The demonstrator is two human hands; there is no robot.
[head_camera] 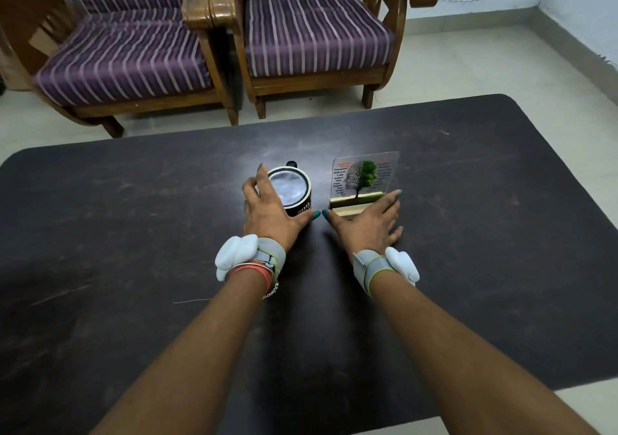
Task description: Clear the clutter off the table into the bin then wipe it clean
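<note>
Presently, a dark table [133, 234] carries two items near its centre: a black mug [294, 187] and, just to its right, a clear plaque [364, 177] standing upright in a pale wooden base. The two stand close but apart.

The left hand [271, 214] cups the mug from its left and near side, the forefinger curved along the rim and the thumb wrapped across the front wall. The right hand [368, 224] lies low at the plaque's base, thumb and forefinger spread wide and straight along its near edge. The other fingers rest flat on the table. Whether this hand presses the base cannot be told.

Each wrist bears a grey strap with a white device [234, 257]. The left wrist also has bangles [254, 270].

A thin thread [192, 301] lies on the table left of the left forearm. Beyond the far edge stand two wooden chairs [317, 33] with purple striped cushions, on a pale tiled floor [468, 67].
</note>
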